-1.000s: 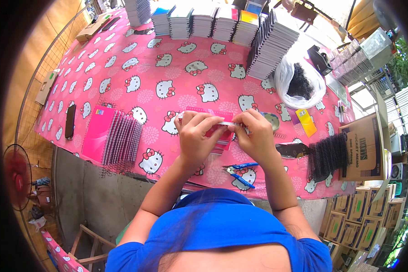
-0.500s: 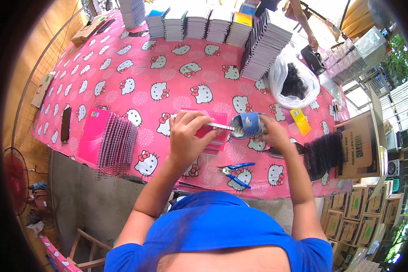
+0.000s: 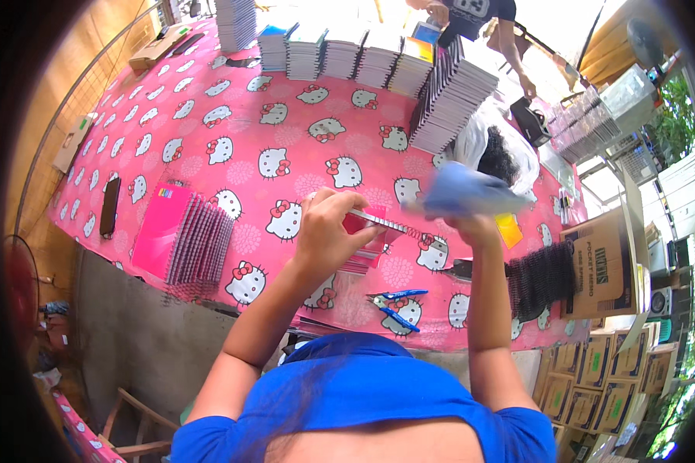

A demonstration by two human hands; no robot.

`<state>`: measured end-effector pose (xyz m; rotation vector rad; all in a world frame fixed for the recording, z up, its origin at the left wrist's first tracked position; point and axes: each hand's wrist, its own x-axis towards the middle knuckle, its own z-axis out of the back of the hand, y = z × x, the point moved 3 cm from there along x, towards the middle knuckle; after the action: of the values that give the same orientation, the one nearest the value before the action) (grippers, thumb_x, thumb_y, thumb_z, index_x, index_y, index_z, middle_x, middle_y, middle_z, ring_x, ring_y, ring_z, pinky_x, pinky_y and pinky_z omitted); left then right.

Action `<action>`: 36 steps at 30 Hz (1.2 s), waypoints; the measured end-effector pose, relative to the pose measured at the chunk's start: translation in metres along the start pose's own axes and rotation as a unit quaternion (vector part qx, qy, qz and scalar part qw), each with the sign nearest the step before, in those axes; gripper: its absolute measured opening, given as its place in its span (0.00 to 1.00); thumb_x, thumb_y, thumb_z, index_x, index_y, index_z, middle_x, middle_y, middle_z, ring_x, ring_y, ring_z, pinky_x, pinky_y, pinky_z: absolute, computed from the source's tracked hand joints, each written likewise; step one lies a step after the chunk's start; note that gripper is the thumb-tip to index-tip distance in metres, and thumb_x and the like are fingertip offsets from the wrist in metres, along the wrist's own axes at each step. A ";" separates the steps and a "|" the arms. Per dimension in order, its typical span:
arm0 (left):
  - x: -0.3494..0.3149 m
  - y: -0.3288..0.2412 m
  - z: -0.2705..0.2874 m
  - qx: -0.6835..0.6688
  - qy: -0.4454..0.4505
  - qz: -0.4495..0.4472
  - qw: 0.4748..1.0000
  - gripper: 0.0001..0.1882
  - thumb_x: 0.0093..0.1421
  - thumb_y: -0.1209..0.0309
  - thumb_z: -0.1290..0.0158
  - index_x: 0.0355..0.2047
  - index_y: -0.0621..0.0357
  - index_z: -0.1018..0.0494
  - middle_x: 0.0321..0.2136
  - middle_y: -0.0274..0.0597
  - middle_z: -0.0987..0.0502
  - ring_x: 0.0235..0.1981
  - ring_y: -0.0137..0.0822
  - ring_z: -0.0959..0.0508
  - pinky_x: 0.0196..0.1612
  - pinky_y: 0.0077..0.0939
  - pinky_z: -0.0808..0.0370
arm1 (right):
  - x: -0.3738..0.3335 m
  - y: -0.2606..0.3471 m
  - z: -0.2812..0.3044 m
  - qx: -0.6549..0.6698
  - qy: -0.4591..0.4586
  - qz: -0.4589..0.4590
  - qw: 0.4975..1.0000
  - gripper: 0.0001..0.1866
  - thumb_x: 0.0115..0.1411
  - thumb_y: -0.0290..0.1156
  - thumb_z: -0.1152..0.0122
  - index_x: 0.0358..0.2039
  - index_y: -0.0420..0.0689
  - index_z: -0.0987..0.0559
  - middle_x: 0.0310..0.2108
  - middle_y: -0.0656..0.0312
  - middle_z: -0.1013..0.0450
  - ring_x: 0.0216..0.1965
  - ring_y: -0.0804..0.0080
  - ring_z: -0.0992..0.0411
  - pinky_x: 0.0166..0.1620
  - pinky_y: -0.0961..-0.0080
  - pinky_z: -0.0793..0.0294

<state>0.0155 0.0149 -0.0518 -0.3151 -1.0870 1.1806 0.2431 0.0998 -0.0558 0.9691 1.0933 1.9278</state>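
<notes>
My left hand [image 3: 330,224] pinches a thin notebook [image 3: 381,223] by its edge, tilted above the table. A wire coil [image 3: 418,233] runs along that edge and sticks out past its right end. Beneath lie more pink-covered notebooks [image 3: 357,268]. My right hand [image 3: 475,228], smeared by motion, is up to the right of the coil with a blue cloth piece [image 3: 471,191] in its fingers; the cloth's exact kind is too blurred to tell. Blue-handled cutting pliers [image 3: 399,306] rest on the table near me. A dark tool [image 3: 460,268] lies partly hidden by my right forearm.
Pink spiral notebooks [image 3: 179,235] are stacked at left beside a dark phone-like slab [image 3: 110,207]. Black coils [image 3: 540,282] lie by a cardboard box [image 3: 604,266] at right. Tall notebook stacks [image 3: 452,100] line the far side. Across the table a person's hand [image 3: 527,86] reaches toward a black holder [image 3: 531,123].
My right hand and the blue cloth have moved right and upward, away from the notebook's edge, uncovering the projecting coil. My left hand keeps its pinch. The person opposite has come further into view.
</notes>
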 end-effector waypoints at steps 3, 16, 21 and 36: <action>0.012 -0.004 0.004 0.014 0.031 -0.001 0.999 0.23 0.39 0.70 0.30 0.38 0.57 0.24 0.31 0.40 0.22 0.38 0.40 0.24 0.42 0.34 0.27 | 0.016 0.003 0.000 -0.158 -0.005 -0.031 0.987 0.17 0.42 0.22 0.34 0.35 0.42 0.26 0.29 0.64 0.26 0.31 0.79 0.29 0.34 0.74 0.29; -0.021 0.039 0.016 -0.379 -0.087 0.188 0.902 0.19 0.54 0.87 0.44 0.47 0.66 0.29 0.40 0.42 0.23 0.40 0.27 0.22 0.43 0.19 0.23 | 0.049 0.006 -0.030 -0.297 0.054 -0.044 0.952 0.17 0.39 0.20 0.35 0.33 0.40 0.25 0.27 0.66 0.27 0.31 0.78 0.29 0.34 0.76 0.28; -0.033 0.054 0.017 -0.386 -0.091 0.184 0.899 0.19 0.54 0.87 0.44 0.47 0.66 0.28 0.39 0.42 0.21 0.40 0.27 0.22 0.43 0.19 0.23 | 0.042 0.021 -0.045 -0.058 0.111 0.005 0.992 0.18 0.40 0.17 0.38 0.35 0.41 0.27 0.26 0.64 0.29 0.31 0.79 0.32 0.36 0.77 0.30; -0.026 0.056 0.024 -0.465 -0.022 0.132 0.875 0.13 0.52 0.89 0.42 0.38 0.65 0.26 0.37 0.47 0.21 0.40 0.33 0.21 0.43 0.25 0.20 | -0.076 -0.071 -0.022 -0.494 -0.126 -0.089 0.855 0.30 0.44 0.37 0.30 0.48 0.44 0.29 0.51 0.47 0.33 0.54 0.46 0.35 0.49 0.52 0.33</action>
<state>-0.0354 0.0075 -0.0929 -1.2185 -1.6425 0.8127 0.2750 0.0559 -0.1466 0.4657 -0.0412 1.7752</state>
